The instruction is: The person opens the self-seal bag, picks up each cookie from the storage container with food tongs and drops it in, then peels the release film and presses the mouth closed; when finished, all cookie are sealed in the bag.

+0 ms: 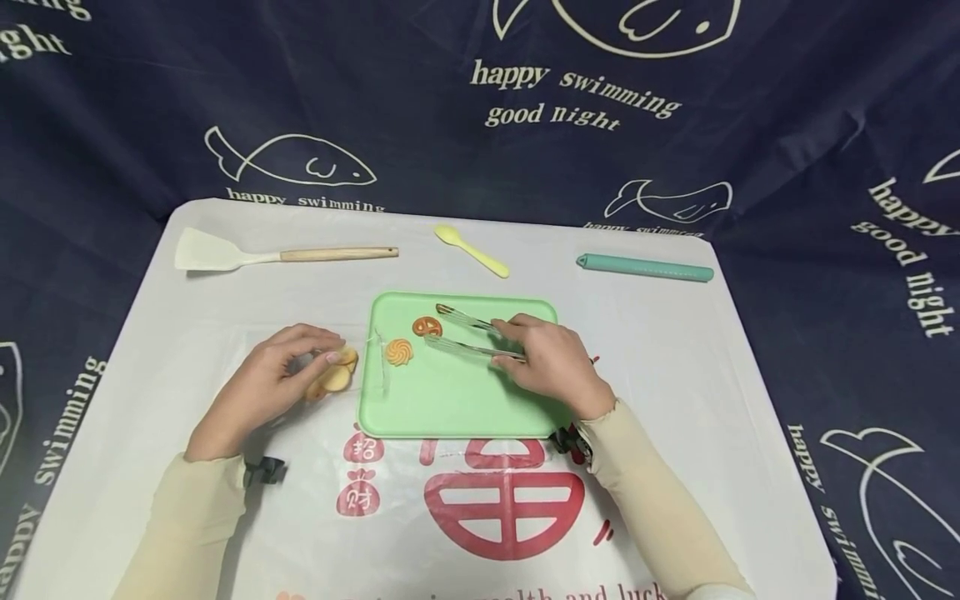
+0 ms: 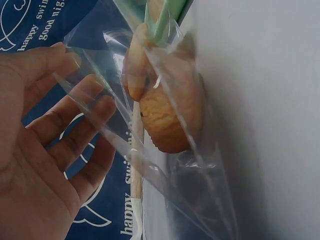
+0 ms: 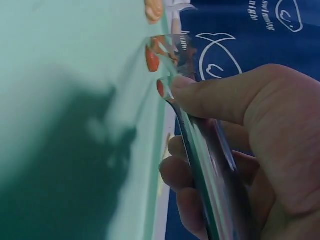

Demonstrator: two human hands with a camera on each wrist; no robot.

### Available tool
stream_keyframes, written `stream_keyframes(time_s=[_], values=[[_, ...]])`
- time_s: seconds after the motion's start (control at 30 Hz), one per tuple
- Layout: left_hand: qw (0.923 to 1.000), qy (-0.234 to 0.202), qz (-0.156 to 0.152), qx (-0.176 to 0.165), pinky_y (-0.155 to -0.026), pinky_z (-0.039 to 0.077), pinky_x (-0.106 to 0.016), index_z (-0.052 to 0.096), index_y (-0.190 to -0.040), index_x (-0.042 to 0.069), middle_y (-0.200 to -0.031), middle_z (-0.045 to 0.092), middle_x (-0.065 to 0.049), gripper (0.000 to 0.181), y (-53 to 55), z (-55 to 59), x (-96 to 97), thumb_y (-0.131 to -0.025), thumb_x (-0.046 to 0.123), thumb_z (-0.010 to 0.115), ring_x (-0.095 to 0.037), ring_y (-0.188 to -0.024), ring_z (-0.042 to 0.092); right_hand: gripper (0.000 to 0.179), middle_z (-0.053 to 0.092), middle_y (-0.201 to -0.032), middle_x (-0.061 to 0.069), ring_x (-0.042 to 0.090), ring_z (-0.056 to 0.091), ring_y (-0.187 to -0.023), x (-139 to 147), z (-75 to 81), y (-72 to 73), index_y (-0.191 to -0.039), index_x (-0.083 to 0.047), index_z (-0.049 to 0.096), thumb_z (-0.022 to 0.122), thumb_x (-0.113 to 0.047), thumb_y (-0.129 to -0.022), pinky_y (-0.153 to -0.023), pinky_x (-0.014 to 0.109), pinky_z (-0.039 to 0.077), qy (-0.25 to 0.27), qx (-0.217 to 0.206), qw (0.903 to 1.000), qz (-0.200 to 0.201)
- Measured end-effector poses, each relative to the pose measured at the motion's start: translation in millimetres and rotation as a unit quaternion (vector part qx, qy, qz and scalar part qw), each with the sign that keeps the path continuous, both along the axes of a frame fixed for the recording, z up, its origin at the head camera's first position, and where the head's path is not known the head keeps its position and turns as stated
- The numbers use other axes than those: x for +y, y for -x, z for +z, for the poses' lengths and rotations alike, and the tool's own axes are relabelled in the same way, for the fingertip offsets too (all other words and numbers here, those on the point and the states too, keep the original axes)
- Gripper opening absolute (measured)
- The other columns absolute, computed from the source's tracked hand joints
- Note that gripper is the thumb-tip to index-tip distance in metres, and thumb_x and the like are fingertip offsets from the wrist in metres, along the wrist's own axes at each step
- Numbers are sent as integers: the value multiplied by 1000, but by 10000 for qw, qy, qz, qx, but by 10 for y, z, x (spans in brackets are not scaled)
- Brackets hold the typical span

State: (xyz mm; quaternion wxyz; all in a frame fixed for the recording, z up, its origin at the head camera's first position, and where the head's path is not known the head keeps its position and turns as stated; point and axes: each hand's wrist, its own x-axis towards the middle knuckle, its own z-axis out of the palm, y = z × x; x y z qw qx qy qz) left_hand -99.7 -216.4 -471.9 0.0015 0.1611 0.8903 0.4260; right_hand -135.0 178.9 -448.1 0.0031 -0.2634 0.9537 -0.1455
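Observation:
My left hand [image 1: 281, 375] pinches the edge of a clear plastic bag [image 2: 175, 185], its other fingers loosely bent behind the film. Several golden-brown cookies [image 2: 167, 120] sit inside the bag, left of a green tray [image 1: 457, 408]. My right hand [image 1: 551, 358] grips metal tongs [image 1: 472, 348] over the tray, thumb on one side and fingers on the other. The tongs' arms are spread, their tips around or beside a pretzel-shaped cookie [image 1: 427, 326]; contact is unclear. A swirl cookie [image 1: 399, 352] lies just left of it on the tray.
Along the table's far side lie a white spatula [image 1: 217, 252] with a wooden handle, a yellow spoon [image 1: 471, 250] and a teal stick-shaped item [image 1: 645, 267]. The bag's clear mouth overlaps the tray's left edge. A dark blue printed curtain [image 1: 450, 167] surrounds the table.

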Motion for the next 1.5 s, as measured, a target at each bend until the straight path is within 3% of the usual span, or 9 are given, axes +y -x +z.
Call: stream_keyframes(time_s=[0.3, 0.77, 1.1, 1.5], values=[[10000, 38, 20, 80, -104, 45, -47, 77, -112, 10, -118, 67, 4, 18, -1, -26, 5, -97, 19, 73, -21, -117, 59, 44, 71, -116, 3, 21, 69, -91, -86, -105, 89, -131, -14, 71, 79, -30, -91, -62, 41, 57, 39, 181, 9996, 224], [10000, 65, 0, 46, -103, 46, -48, 77, -112, 11, -119, 67, 3, 20, 14, 15, 1, -99, 25, 70, -22, -117, 59, 41, 70, -117, 3, 21, 68, -89, 26, -146, -9, -131, -14, 70, 75, -31, -94, -60, 40, 56, 272, 223, 9993, 116], [10000, 55, 0, 45, -103, 46, -48, 77, -112, 11, -118, 67, 4, 18, 22, 2, 9, -98, 20, 72, -21, -117, 60, 40, 70, -112, -1, 16, 60, -77, 46, -141, -34, -131, -12, 70, 75, -28, -94, -59, 38, 52, 500, 187, 9986, -8], [10000, 14, -3, 31, -101, 47, -47, 78, -111, 12, -117, 67, 4, 18, 2, -16, 13, -99, 22, 71, -21, -116, 60, 52, 67, -117, 0, 15, 61, -80, -128, -120, 32, -136, -15, 66, 80, -33, -90, -59, 37, 53, 135, 18, 9996, 246]])
